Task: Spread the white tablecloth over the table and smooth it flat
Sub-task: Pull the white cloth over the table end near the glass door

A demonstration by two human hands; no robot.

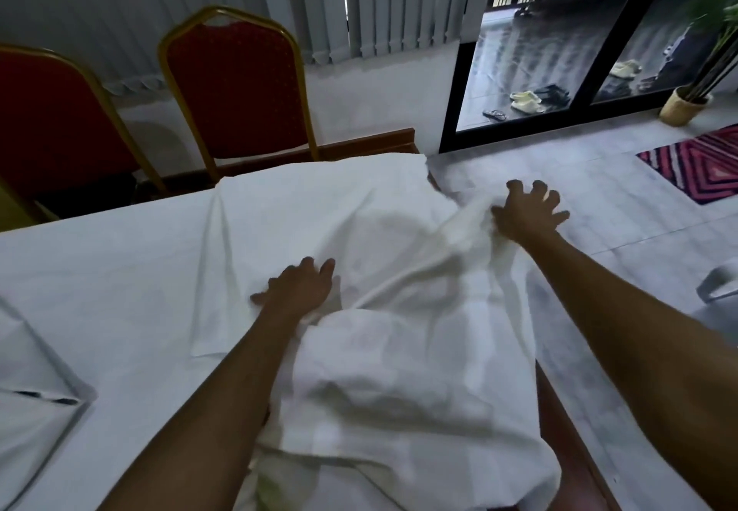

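The white tablecloth covers most of the table, with creases near the middle and a bunched, folded heap at the near right end. My left hand lies palm down on the cloth beside the heap, fingers slightly apart. My right hand has spread fingers at the table's right edge, its palm touching a raised ridge of cloth; whether it grips the cloth I cannot tell. The wooden table edge shows bare at the right side.
Two red chairs with gold frames stand behind the table's far side. A tiled floor lies to the right, with a patterned rug, a potted plant and a glass door.
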